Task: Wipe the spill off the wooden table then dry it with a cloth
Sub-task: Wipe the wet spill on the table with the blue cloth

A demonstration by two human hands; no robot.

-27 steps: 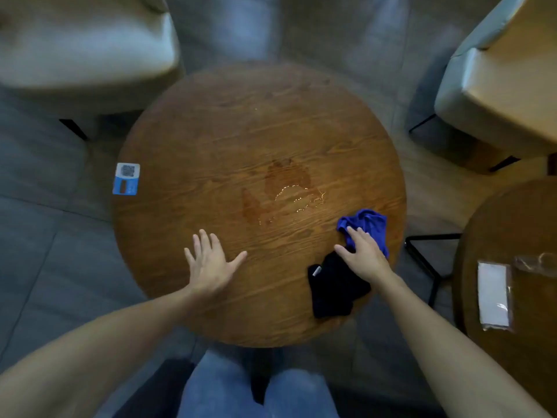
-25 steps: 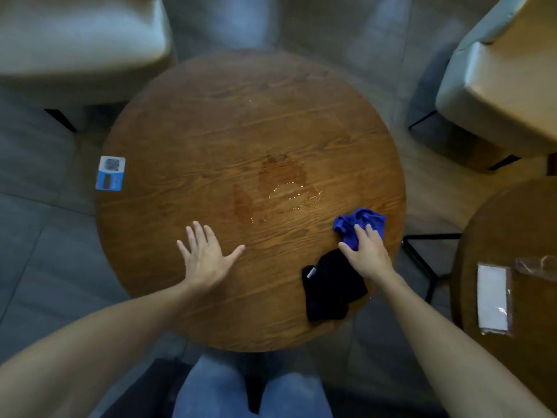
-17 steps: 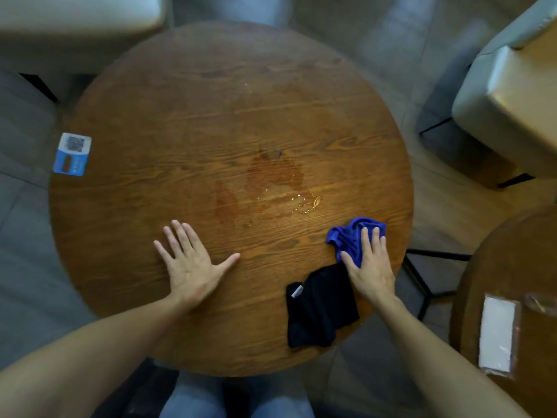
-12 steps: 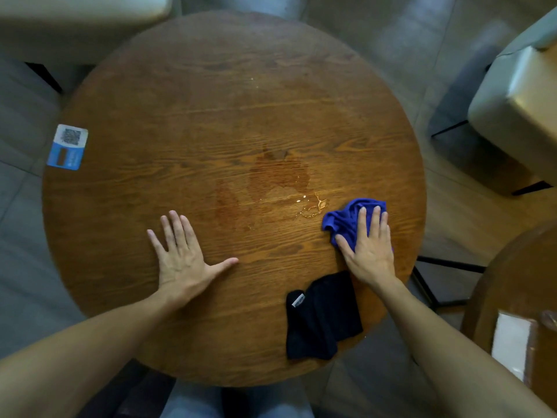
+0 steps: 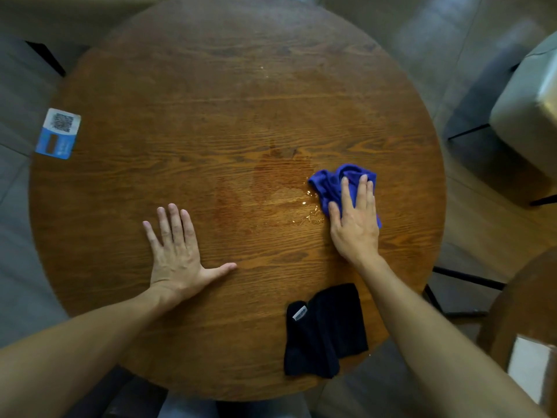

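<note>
this looks like a café or similar eating place. the round wooden counter (image 5: 229,122) carries a blue-and-white qr-code sticker (image 5: 58,133) at its 9 o'clock edge. a second round wooden table (image 5: 521,312) stands close by at 4 o'clock. pale upholstered seats (image 5: 530,116) stand at 2 o'clock and 11 o'clock, and the floor (image 5: 18,206) is grey tile.

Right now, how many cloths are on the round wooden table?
2. The blue cloth lies bunched under the right hand at the spill's right edge. The black cloth lies folded near the table's near-right rim, untouched. None seems hidden.
</note>
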